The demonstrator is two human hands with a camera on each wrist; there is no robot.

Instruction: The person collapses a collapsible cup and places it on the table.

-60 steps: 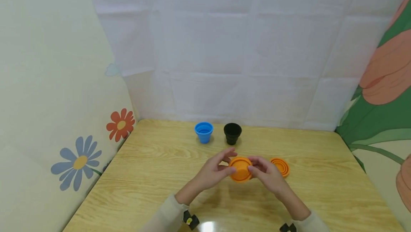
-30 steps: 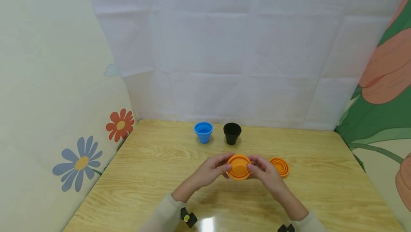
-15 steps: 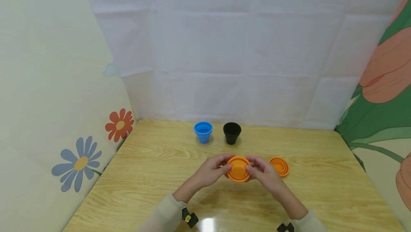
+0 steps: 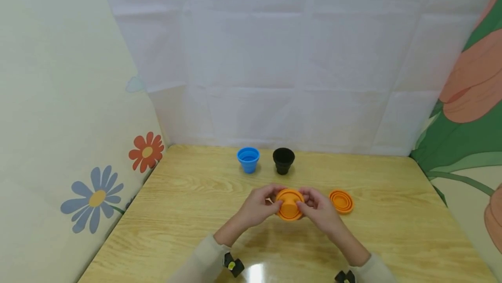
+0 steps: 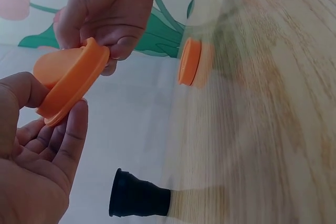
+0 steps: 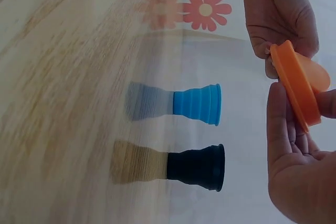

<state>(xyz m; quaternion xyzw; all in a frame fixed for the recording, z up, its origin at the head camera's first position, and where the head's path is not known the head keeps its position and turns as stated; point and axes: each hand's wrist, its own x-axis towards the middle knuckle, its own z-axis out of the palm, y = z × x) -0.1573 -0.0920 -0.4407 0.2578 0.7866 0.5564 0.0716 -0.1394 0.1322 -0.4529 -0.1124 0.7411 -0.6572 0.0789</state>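
Note:
Both hands hold an orange collapsible cup (image 4: 290, 209) above the table, its base turned toward the head camera. My left hand (image 4: 256, 207) pinches the rim on one side, thumb on the outer folds and fingers behind. Opposite it, my right hand (image 4: 321, 212) grips the other side in the same way. The wrist views show the cup (image 5: 73, 80) partly folded, with the base bulging out past the wide rim. To the right lies a second orange piece (image 4: 341, 201), flat and ringed. A blue cup (image 4: 248, 161) and a black cup (image 4: 283, 161) stand upright behind the hands.
The wooden table (image 4: 188, 213) runs back to a white cloth (image 4: 251, 56) hung behind it. Flower-patterned panels (image 4: 98, 198) border the left and right sides. A black band with a small device (image 4: 233, 264) sits on the left wrist.
Both thumbs have moved inward from the cup's edge onto its folds, and the base looks pushed out of shape. The cup has shifted slightly left. The other cups and the flat piece stay put.

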